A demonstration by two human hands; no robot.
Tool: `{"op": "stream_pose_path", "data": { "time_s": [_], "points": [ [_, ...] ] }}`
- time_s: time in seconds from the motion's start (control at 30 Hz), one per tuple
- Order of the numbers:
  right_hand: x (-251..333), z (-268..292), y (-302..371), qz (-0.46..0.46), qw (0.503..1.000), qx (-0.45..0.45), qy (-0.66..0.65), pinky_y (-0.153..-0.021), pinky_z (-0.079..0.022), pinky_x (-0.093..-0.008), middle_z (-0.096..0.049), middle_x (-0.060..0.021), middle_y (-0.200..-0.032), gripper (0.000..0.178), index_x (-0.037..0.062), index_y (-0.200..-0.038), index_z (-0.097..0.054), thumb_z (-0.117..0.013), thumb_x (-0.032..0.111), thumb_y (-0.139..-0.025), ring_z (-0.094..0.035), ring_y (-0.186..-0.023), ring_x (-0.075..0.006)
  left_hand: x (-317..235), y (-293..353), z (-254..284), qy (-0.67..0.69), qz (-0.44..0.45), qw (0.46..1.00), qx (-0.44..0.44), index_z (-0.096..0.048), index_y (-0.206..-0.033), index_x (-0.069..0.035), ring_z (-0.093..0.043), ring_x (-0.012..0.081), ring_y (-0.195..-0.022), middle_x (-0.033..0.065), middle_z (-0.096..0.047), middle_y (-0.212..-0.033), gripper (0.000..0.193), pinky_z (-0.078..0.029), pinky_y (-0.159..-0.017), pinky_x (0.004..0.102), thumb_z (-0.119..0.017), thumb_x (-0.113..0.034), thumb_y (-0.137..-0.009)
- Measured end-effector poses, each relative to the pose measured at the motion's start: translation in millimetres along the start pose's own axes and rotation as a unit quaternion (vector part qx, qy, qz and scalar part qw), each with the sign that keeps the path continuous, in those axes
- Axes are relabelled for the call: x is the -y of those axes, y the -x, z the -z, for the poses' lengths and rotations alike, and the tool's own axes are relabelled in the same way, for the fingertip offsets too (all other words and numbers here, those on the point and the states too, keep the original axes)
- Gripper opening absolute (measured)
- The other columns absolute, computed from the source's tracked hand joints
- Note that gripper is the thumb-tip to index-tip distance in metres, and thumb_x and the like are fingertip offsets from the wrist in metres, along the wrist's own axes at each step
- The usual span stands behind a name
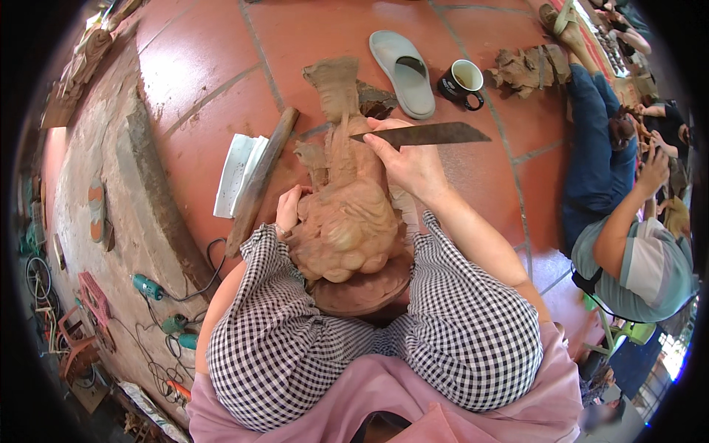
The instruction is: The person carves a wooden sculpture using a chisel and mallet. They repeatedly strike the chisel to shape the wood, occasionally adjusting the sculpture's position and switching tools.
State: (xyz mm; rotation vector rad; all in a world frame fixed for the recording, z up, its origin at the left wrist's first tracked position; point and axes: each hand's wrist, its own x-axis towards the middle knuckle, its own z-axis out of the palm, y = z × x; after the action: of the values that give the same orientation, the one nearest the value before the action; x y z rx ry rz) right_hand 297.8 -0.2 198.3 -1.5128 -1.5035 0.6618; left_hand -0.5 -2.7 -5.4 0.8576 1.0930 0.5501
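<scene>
A brown wooden carving lies between my knees, its rounded, lumpy base toward me and a carved head with a tall flared top pointing away. My right hand grips a flat dark metal blade with a slanted end, pinched between thumb and fingers. The blade's narrow tip meets the carving near the neck of the figure. On the carving's left side, my left hand curls its fingers against the wood, part of them hidden behind it.
Left of the carving lie a long wooden stick and folded white paper. Beyond my right hand are a grey slipper, a black mug and rough wood pieces. Power tools with cords lie left. Another person sits right.
</scene>
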Motion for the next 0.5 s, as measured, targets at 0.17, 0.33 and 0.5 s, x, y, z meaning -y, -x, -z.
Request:
{"op": "stream_pose_path", "data": {
  "time_s": [0.17,0.33,0.5],
  "points": [
    [9.8,-3.4,0.4,-0.005,0.999,0.002,0.041,-0.065,-0.051,-0.0401,-0.064,-0.0152,-0.08,0.012,0.0042,-0.092,-0.06,-0.064,0.015,-0.092,-0.066,-0.076,-0.0325,-1.1,1.1,0.6,-0.026,-0.014,0.999,-0.014,-0.068,-0.102,0.006,-0.061,0.0141,-0.085,0.0075,-0.069,-0.096,0.045,-0.049,-0.079,0.0296,-0.042,-0.031,-0.105],
    [0.3,-9.0,0.9,0.052,0.992,-0.024,0.11,-0.067,-0.051,-0.0428,-0.064,-0.0147,-0.079,0.014,0.0049,-0.085,-0.061,-0.064,0.017,-0.091,-0.065,-0.078,-0.0342,-16.4,8.6,-8.8,-0.091,-0.05,0.995,-0.014,-0.068,-0.102,0.005,-0.061,0.0144,-0.085,0.0078,-0.069,-0.096,0.045,-0.048,-0.08,0.0293,-0.042,-0.031,-0.105],
    [1.3,3.4,-3.3,-0.03,0.999,0.039,-0.003,-0.082,-0.053,-0.0411,-0.069,-0.0204,-0.096,0.018,-0.0004,-0.085,-0.062,-0.068,0.016,-0.089,-0.067,-0.095,-0.0358,-15.6,8.0,-11.7,-0.039,-0.011,0.999,-0.024,-0.068,-0.102,0.005,-0.061,0.0143,-0.086,0.0081,-0.069,-0.096,0.045,-0.048,-0.08,0.0294,-0.042,-0.031,-0.105]
  ]
}}
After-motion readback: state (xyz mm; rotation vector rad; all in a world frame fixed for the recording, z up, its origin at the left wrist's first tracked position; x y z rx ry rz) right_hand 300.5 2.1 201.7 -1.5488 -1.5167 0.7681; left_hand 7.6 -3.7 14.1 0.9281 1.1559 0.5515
